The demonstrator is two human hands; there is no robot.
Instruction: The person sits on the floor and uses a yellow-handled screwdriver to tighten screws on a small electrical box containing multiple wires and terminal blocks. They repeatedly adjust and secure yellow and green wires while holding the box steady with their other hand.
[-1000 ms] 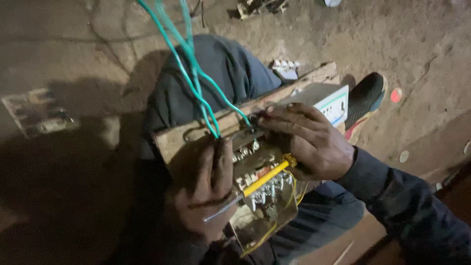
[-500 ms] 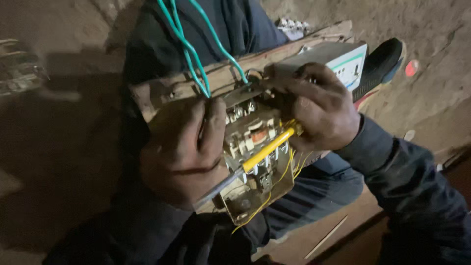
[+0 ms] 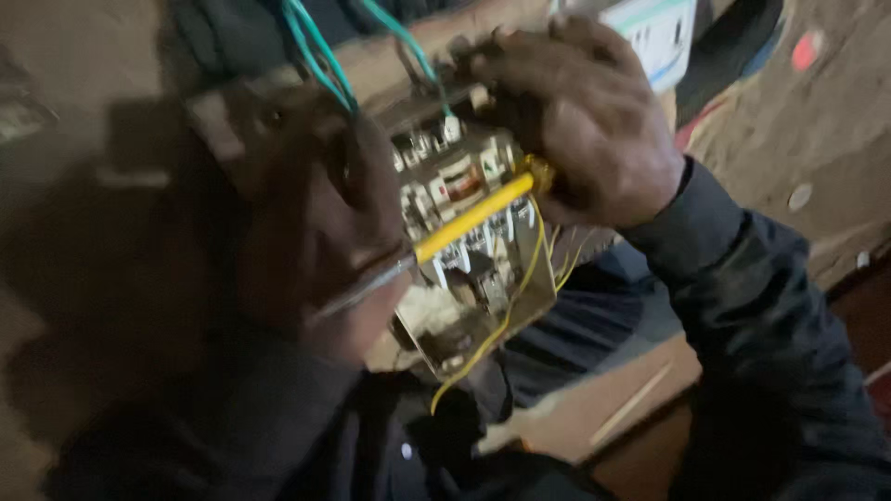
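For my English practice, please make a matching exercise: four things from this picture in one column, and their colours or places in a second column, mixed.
Things:
1. screwdriver handle
2. wires at the top
3. right hand
4. thin loose wire

Descriptions:
A. teal green
B. yellow, hangs below the electrical unit
C. yellow, lies across the unit
D. grips the upper right of the unit

Pairs: 1-C, 2-A, 3-D, 4-B
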